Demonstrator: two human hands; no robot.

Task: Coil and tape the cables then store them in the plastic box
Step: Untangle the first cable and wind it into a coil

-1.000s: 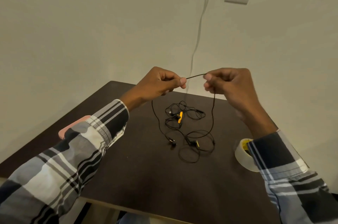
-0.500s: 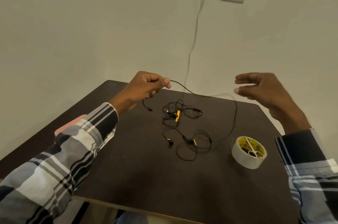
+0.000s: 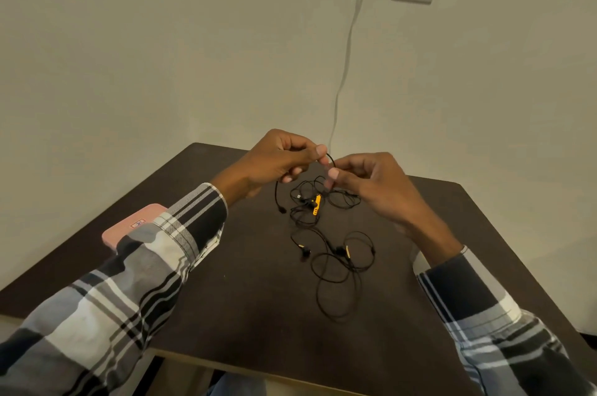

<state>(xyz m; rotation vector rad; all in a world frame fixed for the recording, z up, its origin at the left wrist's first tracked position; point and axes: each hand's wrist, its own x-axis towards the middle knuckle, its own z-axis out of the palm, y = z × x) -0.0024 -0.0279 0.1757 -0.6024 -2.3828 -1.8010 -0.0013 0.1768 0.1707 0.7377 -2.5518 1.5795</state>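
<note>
Dark table point(image 3: 258, 315) against a plain wall. Left hand point(image 3: 274, 160) pinches the black cable point(image 3: 332, 159) between thumb and forefinger, its short tail hanging below the fist. Right hand point(image 3: 371, 182) pinches the same small arc just beside it. Slack drops away toward the tangle point(image 3: 332, 253) lying below; next loop likely feeds from there.

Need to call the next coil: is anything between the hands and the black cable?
Nothing visible. The left hand and right hand both pinch the black cable above the table; its free end hangs below the left hand.
</note>
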